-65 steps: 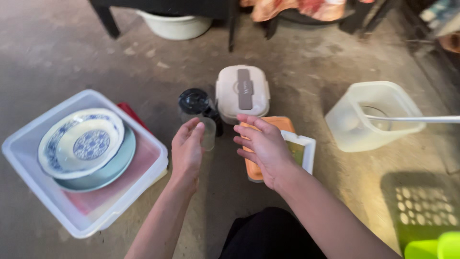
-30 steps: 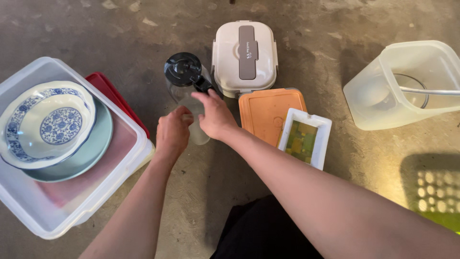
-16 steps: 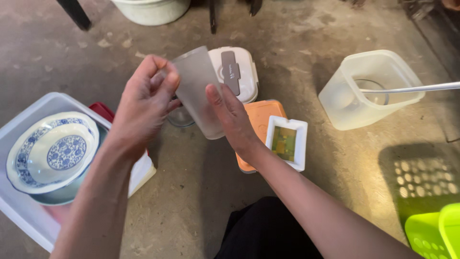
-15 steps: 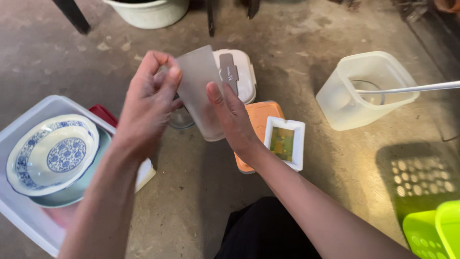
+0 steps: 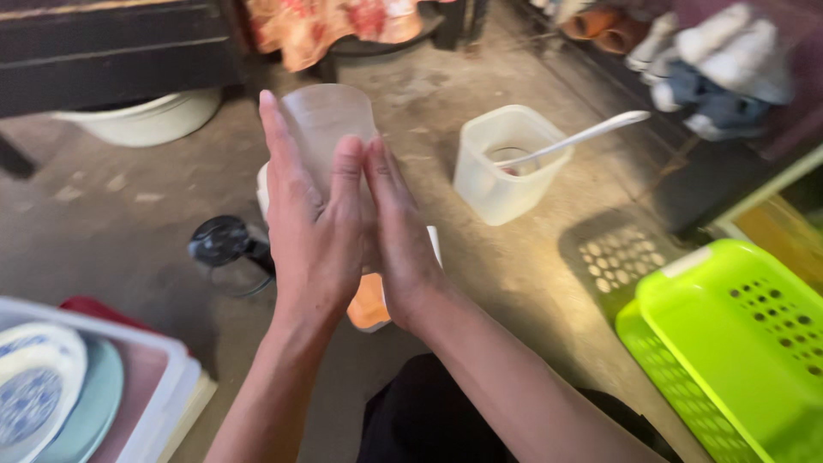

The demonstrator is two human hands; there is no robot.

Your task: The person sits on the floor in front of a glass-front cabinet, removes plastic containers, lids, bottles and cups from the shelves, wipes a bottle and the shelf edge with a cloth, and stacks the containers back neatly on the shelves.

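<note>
Frosted plastic cup (image 5: 327,129), upright, held aloft between hands

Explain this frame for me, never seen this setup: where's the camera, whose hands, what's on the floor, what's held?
There is no machine here: the view comes from a camera worn on a person's head, looking down at that person's own two bare hands. The left hand and right hand press from either side on a frosted plastic cup raised above a concrete floor. On the floor lie a clear square tub with a white spoon in it, a black-lidded jug, an orange lid partly hidden by the hands, lime green baskets and a white bin holding a blue-patterned plate.
</note>
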